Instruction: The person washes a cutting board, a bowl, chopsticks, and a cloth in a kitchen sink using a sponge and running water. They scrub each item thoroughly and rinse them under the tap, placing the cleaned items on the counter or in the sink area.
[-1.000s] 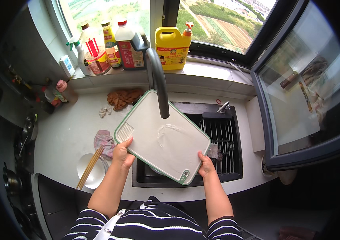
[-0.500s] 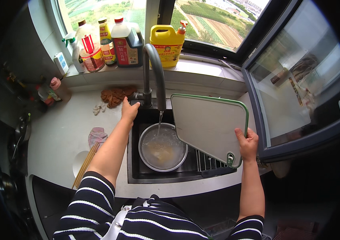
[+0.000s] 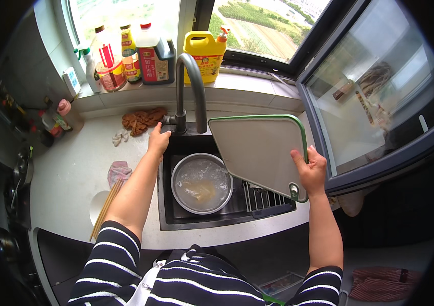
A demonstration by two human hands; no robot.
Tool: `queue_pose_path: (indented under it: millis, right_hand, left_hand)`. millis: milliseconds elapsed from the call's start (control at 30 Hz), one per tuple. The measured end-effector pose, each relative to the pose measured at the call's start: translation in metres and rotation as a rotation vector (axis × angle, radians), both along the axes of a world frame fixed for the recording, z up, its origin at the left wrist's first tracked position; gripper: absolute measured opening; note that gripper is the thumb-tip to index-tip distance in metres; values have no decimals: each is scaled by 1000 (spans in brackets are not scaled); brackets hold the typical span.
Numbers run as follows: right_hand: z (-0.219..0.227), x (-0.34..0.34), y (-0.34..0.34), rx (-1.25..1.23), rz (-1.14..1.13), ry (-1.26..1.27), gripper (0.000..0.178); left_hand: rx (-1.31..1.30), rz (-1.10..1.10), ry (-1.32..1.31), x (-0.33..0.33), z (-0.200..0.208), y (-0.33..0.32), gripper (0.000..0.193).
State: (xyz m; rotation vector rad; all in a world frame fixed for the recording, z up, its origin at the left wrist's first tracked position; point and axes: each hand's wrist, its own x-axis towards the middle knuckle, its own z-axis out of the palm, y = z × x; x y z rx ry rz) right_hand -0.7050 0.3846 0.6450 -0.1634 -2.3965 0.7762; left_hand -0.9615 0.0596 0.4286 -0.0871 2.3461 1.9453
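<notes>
My left hand [image 3: 159, 139] reaches to the base of the dark grey faucet [image 3: 180, 97], its fingers closed on the faucet handle [image 3: 168, 121]. My right hand [image 3: 310, 169] grips a cutting board [image 3: 258, 153] with a green rim by its right edge, thumb on the face. The board is tilted over the right part of the black sink [image 3: 176, 222]. Under the spout sits a round metal basin [image 3: 174, 196] of cloudy water, with something pale and yellowish in it that I cannot make out. No stream shows below the spout.
A dark rack [image 3: 268, 201] spans the sink's right side. Chopsticks [image 3: 105, 210] lie across a white bowl [image 3: 96, 204], near a pink cloth [image 3: 119, 172]. A brown rag [image 3: 143, 121] lies by the faucet. Bottles and a yellow jug [image 3: 204, 53] line the sill; an open window pane [image 3: 380, 107] juts in at right.
The water running from the spout into the basin has stopped. My left hand stays at the faucet handle, and my right hand still holds the cutting board. The view has shifted slightly.
</notes>
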Motion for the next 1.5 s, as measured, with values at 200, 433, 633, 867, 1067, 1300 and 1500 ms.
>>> queue_pose_path:
  millis: [200, 433, 633, 867, 1067, 1300, 1500]
  right_hand:
    - [7, 2, -1, 52, -28, -45, 43]
    - [14, 4, -6, 61, -25, -58, 40]
    - [11, 4, -6, 59, 15, -94, 35]
    - [11, 3, -9, 122, 77, -180, 27]
    - [30, 9, -15, 114, 86, -158, 24]
    - [93, 45, 40, 177, -286, -93, 34]
    - [107, 53, 137, 192, -512, -253, 32]
  left_hand:
    - [-9, 5, 5, 5, 1, 3, 66]
    - [-19, 41, 10, 9, 5, 6, 67]
    - [-16, 32, 29, 6, -1, 6, 67]
    - [-12, 20, -7, 11, 6, 10, 71]
    - [-445, -122, 233, 60, 19, 46, 105]
    - [-414, -180, 71, 102, -3, 46, 101]
    - [-452, -261, 24, 130, -15, 63, 94]
